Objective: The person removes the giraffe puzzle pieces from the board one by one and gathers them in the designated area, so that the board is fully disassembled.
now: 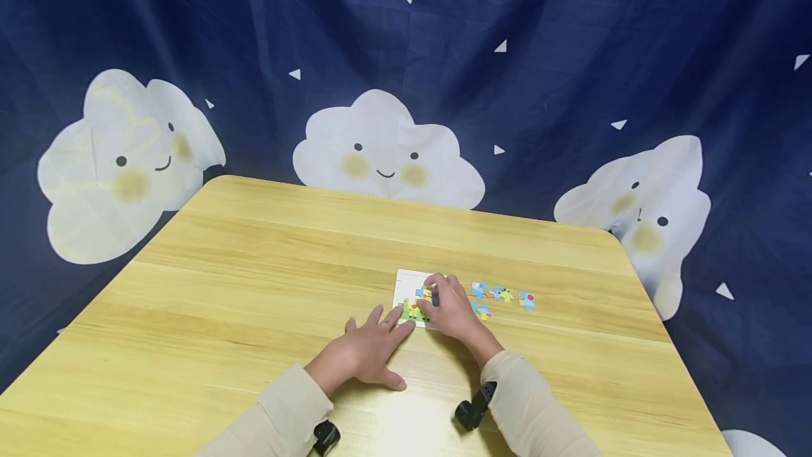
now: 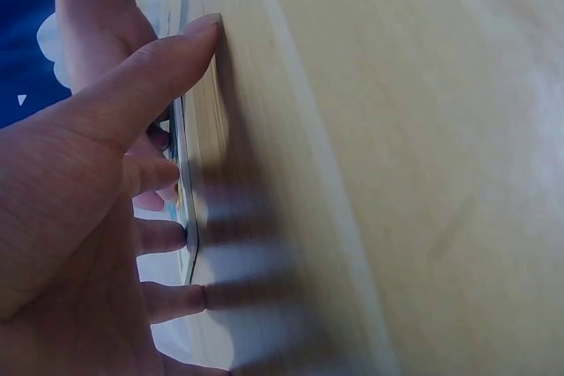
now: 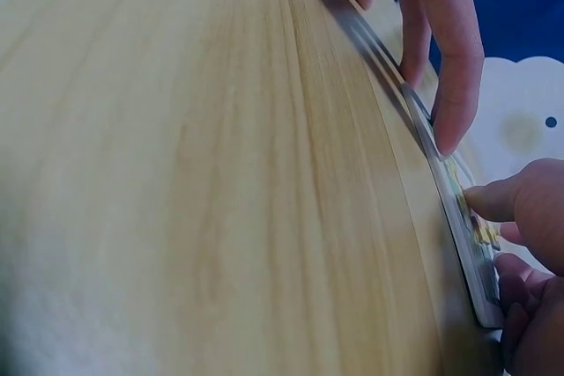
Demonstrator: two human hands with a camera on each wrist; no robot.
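A white puzzle tray [image 1: 406, 281] lies flat on the table, with green and yellow assembled pieces [image 1: 408, 309] along its near side. My left hand [image 1: 371, 350] is spread out, its straight fingers resting at the tray's near left edge and on the tabletop. Over the tray, my right hand [image 1: 452, 309] pinches a blue and yellow puzzle piece [image 1: 421, 293] between thumb and fingers. In the right wrist view, yellow piece edges [image 3: 486, 233] show by the right thumb, just above the tray. The right hand covers the tray's right part.
Several loose puzzle pieces [image 1: 504, 294] lie on the table to the right of the tray, mostly blue with yellow. The wooden table [image 1: 254, 266] reaches back to a dark blue curtain [image 1: 355, 34] with cloud prints.
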